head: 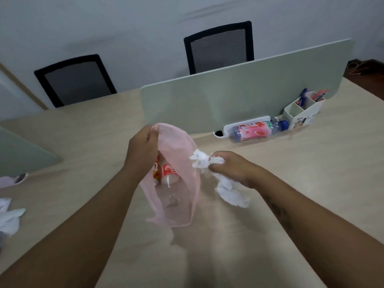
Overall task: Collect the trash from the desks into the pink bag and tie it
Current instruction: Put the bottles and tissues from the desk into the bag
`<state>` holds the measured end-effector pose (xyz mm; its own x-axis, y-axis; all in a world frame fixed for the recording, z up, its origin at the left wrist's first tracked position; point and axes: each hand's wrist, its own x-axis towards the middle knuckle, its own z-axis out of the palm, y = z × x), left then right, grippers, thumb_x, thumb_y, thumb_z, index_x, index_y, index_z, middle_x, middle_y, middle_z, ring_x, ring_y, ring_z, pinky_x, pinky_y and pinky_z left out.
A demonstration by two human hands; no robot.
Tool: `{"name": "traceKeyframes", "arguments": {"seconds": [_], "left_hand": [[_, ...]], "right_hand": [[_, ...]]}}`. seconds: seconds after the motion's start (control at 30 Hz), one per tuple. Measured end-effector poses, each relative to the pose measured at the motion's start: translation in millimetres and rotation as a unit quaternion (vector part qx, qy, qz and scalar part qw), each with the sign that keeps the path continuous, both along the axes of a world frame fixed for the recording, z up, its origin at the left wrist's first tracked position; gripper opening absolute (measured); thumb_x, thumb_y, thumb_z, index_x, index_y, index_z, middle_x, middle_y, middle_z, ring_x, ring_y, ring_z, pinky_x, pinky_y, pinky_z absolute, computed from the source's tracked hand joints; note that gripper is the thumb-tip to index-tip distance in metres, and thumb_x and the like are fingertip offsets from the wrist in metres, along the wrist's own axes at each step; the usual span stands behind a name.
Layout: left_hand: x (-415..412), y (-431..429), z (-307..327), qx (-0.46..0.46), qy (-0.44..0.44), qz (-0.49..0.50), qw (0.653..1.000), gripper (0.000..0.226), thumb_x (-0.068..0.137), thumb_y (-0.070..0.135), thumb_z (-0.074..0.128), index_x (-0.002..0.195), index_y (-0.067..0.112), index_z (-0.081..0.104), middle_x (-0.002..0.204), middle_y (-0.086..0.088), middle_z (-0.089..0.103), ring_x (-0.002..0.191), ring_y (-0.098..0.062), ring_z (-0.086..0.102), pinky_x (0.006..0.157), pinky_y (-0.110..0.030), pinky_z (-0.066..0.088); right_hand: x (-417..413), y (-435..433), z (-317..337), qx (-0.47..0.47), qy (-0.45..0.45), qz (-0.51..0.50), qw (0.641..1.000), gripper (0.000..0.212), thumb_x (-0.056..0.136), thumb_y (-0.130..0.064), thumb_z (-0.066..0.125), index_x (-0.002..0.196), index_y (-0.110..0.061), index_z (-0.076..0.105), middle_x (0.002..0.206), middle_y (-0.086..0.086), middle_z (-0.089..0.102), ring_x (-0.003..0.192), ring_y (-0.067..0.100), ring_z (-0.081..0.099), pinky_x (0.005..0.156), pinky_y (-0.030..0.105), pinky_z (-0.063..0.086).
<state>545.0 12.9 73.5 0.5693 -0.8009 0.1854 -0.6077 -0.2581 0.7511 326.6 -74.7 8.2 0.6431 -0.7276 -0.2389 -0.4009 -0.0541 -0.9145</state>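
Pink bag [181, 142] hanging upright, mouth upward, left hand [141, 146] pinching rim, right hand [231, 169] clutching tissue [200, 161]

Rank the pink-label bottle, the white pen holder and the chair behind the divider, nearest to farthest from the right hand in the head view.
1. pink-label bottle, lying just beyond the right hand.
2. white pen holder, farther right.
3. chair, behind the divider.

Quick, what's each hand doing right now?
Left hand: closed, gripping the rim of the pink bag.
Right hand: closed, holding crumpled white tissue.
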Motion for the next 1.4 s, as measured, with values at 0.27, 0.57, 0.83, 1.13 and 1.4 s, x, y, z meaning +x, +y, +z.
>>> {"name": "traceKeyframes", "arguments": {"seconds": [0.27,0.57,0.83,1.13,1.4], "left_hand": [[18,24,14,-0.011,0.007,0.006,1.0,0.037,0.106,0.038,0.038,0.085,0.017,0.061,0.07,0.007,0.055,0.063,-0.006,0.047,0.056,-0.018,0.037],[24,27,1,-0.004,0.028,0.0,1.0,0.037,0.106,0.038,0.04,0.074,0.027,0.055,0.065,0.011,0.052,0.06,-0.002,0.048,0.058,-0.022,0.036],[13,-4,-19,0.007,-0.014,-0.026,1.0,0.036,0.106,0.033,0.039,0.095,0.011,0.065,0.083,-0.002,0.066,0.075,-0.007,0.058,0.066,-0.012,0.041],[14,-52,-16,0.009,0.012,-0.03,0.999,0.037,0.106,0.038,0.038,0.095,0.021,0.069,0.085,0.004,0.068,0.074,-0.005,0.058,0.063,-0.022,0.043],[14,-67,-22,0.029,0.025,-0.014,0.999,0.037,0.105,0.043,0.041,0.098,0.02,0.07,0.087,0.002,0.067,0.072,-0.005,0.056,0.059,-0.019,0.042]], "right_hand": [[120,40,1,0.113,-0.117,0.003,0.987,0.073,0.08,-0.033,0.077,0.143,-0.036,0.04,0.137,-0.008,0.047,0.124,0.019,0.049,0.092,0.034,0.05],[82,29,-38,-0.111,-0.008,-0.009,0.994,0.011,0.088,-0.014,0.064,0.095,-0.011,0.072,0.093,0.002,0.072,0.081,0.016,0.063,0.076,0.028,0.05],[14,-65,-47,-0.168,0.089,-0.213,0.958,0.017,0.085,-0.024,0.064,0.072,-0.014,0.061,0.075,0.004,0.064,0.074,0.023,0.058,0.068,0.032,0.045],[-27,-161,-74,-0.276,0.379,-0.113,0.876,0.065,0.088,-0.026,0.059,0.147,-0.021,0.034,0.156,0.01,0.026,0.143,0.04,0.017,0.111,0.05,0.032],[-27,-170,-86,-0.365,0.496,-0.04,0.787,0.062,0.081,-0.046,0.061,0.135,-0.023,0.044,0.129,0.009,0.043,0.123,0.03,0.042,0.099,0.041,0.038]]}}
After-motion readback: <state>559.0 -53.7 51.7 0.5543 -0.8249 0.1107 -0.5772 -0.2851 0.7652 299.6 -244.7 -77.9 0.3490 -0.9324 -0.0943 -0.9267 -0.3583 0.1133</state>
